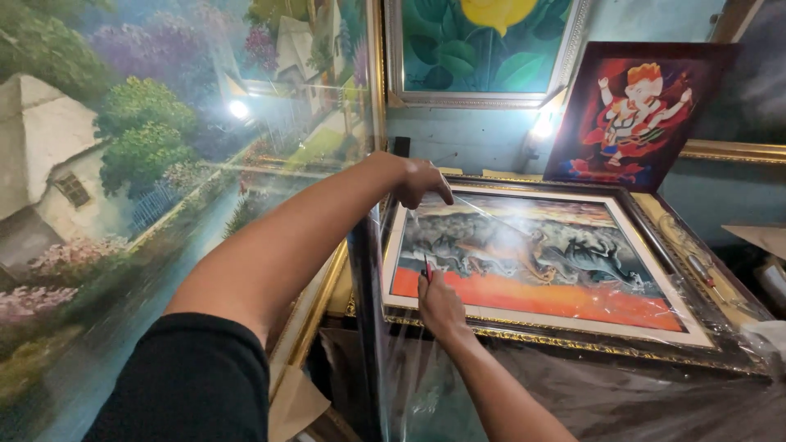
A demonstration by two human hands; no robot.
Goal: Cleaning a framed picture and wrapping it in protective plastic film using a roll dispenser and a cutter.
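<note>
While my left hand pinches the plastic film taut at eleven o'clock, my right hand grips a red cutter against the framed painting.

A framed picture lies tilted in the middle, under a sheet of clear film that hangs down in front of it. The left hand is at its upper left corner and the right hand, with a small tool, is on its lower left part. A large landscape painting stands on the left, and behind the framed picture a flower painting hangs, with a smaller figure painting leaning to its right.
</note>
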